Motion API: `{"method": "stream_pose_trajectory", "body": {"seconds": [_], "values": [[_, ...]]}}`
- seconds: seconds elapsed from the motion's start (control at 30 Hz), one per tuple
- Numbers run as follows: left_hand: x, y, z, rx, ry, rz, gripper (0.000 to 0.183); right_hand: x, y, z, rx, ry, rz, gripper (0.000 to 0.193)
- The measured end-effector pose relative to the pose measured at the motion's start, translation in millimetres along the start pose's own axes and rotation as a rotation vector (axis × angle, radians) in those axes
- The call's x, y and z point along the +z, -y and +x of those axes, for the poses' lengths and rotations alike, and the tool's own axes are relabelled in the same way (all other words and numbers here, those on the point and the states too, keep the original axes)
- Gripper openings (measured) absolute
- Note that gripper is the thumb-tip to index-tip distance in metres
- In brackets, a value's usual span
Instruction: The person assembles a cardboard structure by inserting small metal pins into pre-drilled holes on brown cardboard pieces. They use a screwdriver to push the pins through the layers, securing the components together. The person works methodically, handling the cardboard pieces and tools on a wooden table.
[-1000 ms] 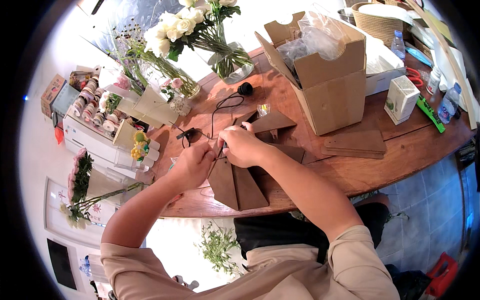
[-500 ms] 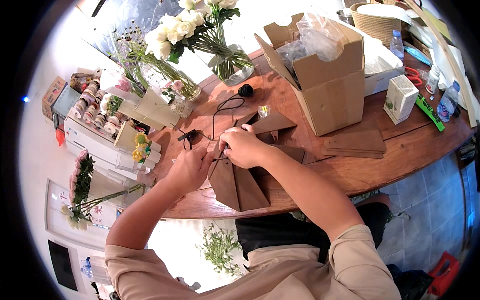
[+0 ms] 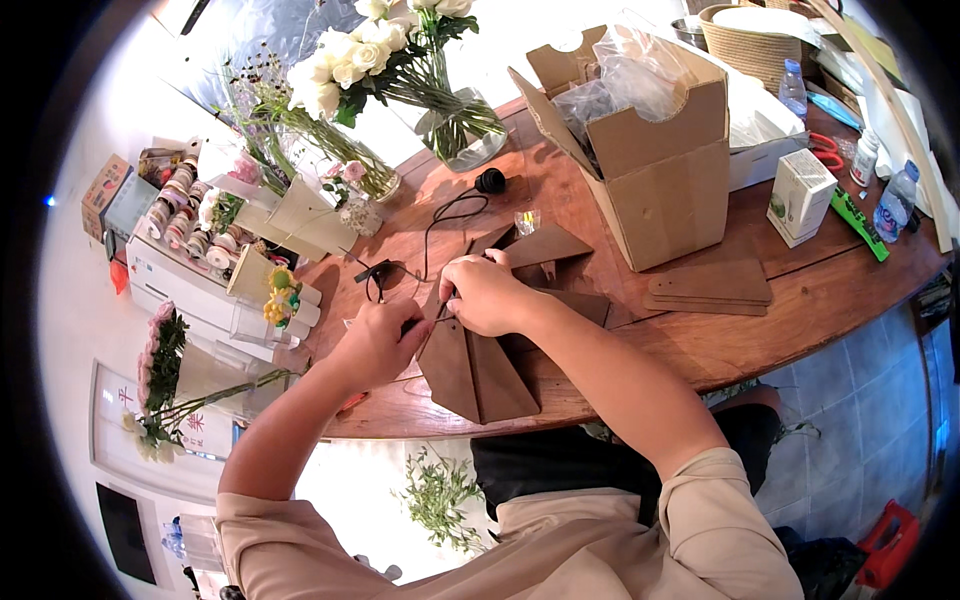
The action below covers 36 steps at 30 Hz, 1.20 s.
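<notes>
Several flat brown panels with small holes fan out around one middle point on the wooden table. Over that point lies my right hand, its fingers curled and closed on the inner ends of the panels. A short dark cord shows between both hands. My left hand is just left of the panels, thumb and fingers pinched on the cord's near end. Behind the left hand a black cord with an inline switch runs back to a black lamp socket. The fingertips are partly hidden.
An open cardboard box holding clear plastic stands behind the panels. Right of it lie stacked brown panels, a small white box and a green-wrapped item. Vases of white roses stand at the back left. A small clear packet lies near the panels.
My left hand has shifted slightly left, away from the right hand, and more of the dark cord shows between them. My right hand and the panels stay in place.
</notes>
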<state>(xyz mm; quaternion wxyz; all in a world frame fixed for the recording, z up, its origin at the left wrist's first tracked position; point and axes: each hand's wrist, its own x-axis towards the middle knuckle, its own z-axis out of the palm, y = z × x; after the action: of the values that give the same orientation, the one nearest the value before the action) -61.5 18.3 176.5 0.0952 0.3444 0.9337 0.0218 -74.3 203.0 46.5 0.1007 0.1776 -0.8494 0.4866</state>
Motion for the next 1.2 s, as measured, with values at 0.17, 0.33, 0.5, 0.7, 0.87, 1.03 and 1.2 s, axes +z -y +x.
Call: {"method": "stream_pose_trajectory", "body": {"seconds": [0.17, 0.33, 0.5, 0.7, 0.87, 1.03, 1.2], "values": [[8.5, 16.9, 4.5, 0.581, -0.194, 0.060, 0.007, -1.1, 3.0, -1.8, -0.017, 0.010, 0.000, 0.010], [8.5, 16.6, 1.8, 0.026, -0.099, -0.059, 0.013, -1.1, 1.6, -2.5, -0.005, -0.004, -0.008, 0.009], [8.8, 28.1, 5.9, 0.678, -0.225, 0.137, 0.010, -3.1, 5.7, -5.5, -0.055, 0.002, -0.024, 0.011], [9.4, 12.1, 4.2, -0.289, 0.067, -0.892, 0.020, -3.4, 4.3, -6.4, -0.070, 0.007, -0.060, 0.011], [8.8, 25.3, 4.5, 0.252, 0.016, -0.133, 0.017, -4.5, 7.6, -7.1, -0.056, 0.030, -0.053, 0.009], [7.9, 32.8, 10.7, 0.640, -0.074, 0.096, 0.016, -7.0, 9.2, -5.7, -0.039, 0.070, -0.045, 0.009], [-2.4, 5.1, 9.8, 0.021, 0.159, -0.011, 0.013, -2.3, 3.6, -9.5, -0.125, 0.006, -0.099, 0.009]]}}
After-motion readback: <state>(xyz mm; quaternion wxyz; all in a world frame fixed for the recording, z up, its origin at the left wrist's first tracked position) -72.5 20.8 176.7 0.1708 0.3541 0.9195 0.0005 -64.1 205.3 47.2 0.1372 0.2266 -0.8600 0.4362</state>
